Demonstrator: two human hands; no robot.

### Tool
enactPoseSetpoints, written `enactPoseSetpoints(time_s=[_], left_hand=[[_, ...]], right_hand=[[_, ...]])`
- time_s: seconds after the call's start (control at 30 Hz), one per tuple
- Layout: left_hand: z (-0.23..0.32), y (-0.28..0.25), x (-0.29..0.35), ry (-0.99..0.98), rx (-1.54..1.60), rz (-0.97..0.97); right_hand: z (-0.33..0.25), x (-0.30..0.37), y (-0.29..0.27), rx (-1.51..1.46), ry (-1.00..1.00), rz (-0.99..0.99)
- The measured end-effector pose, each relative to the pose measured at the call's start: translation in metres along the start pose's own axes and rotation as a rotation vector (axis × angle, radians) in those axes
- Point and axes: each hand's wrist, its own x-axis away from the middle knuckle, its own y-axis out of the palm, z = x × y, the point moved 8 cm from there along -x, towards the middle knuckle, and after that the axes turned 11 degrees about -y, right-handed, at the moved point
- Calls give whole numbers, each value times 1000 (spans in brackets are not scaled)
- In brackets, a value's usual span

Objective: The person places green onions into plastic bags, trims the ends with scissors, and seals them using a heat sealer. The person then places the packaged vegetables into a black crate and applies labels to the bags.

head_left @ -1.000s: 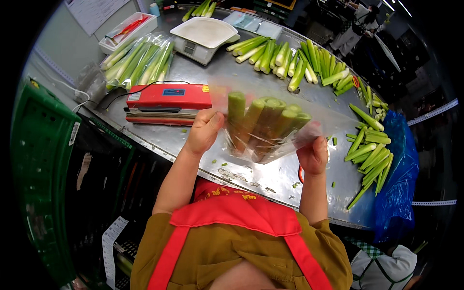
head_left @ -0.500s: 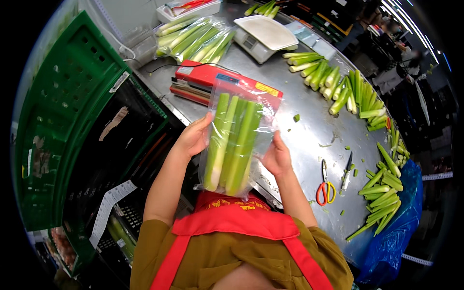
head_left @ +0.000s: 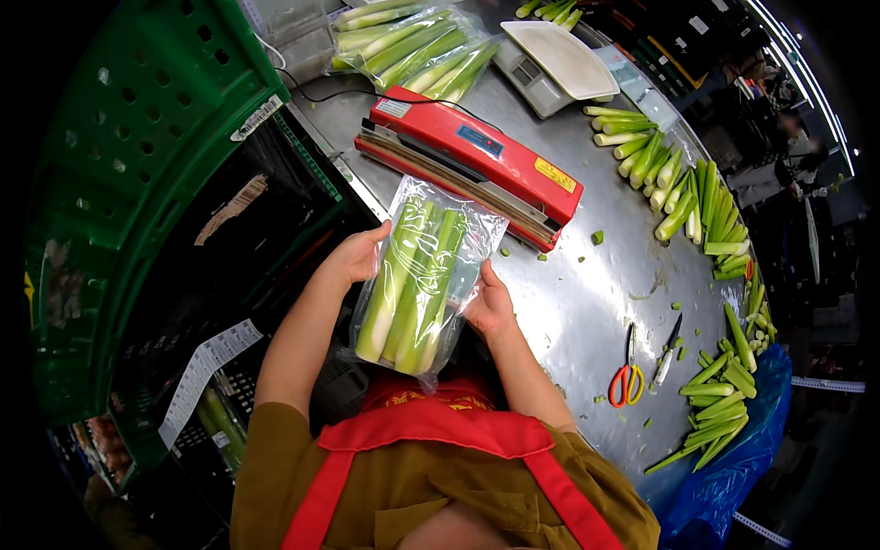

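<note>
A clear plastic bag of cut leek stalks [head_left: 412,284] is held between my two hands, in front of my red apron. My left hand [head_left: 365,252] grips its left edge, thumb toward the bag's upper part. On the opposite side, my right hand [head_left: 490,301] pinches the right edge, its fingers partly behind the plastic. The loose upper end of the bag lies close to the front of a red bag sealer [head_left: 486,151]; whether they touch I cannot tell. The sealer sits at an angle on the metal table [head_left: 568,302], and a dark cord runs over it.
Scissors [head_left: 627,371] and a knife [head_left: 669,350] lie on the right. Leek pieces [head_left: 674,183] line the far right edge, with more [head_left: 720,403] by blue plastic [head_left: 733,486]. A scale [head_left: 555,69] and bagged leeks [head_left: 417,46] stand behind; a green crate [head_left: 137,183] is left.
The bag and both hands have come down, nearer to me and off the sealer, which now shows its front side. My view has shifted, so the table things sit differently. Both hands keep their hold.
</note>
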Motion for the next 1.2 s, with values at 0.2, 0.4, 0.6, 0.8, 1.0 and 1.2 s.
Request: enactPoseSetpoints(time_s=[0.2,0.4,0.6,0.8,1.0,1.2], left_hand=[[25,-1,-17,-10,-5,5],[39,-2,-41,-29,-28,-3],[43,-6,-47,7,-69,48],[62,-11,-26,377,-515,462],[55,-10,19,336,-590,579],[-79,-107,94,587,22,274]], right_hand=[[-6,-21,6,-13,-25,31],[-19,-33,9,-41,-28,24],[-19,-37,5,-77,-29,-4],[-20,-38,8,-24,-105,55],[-20,-38,7,-12,-120,77],[-17,-38,6,-37,-104,66]])
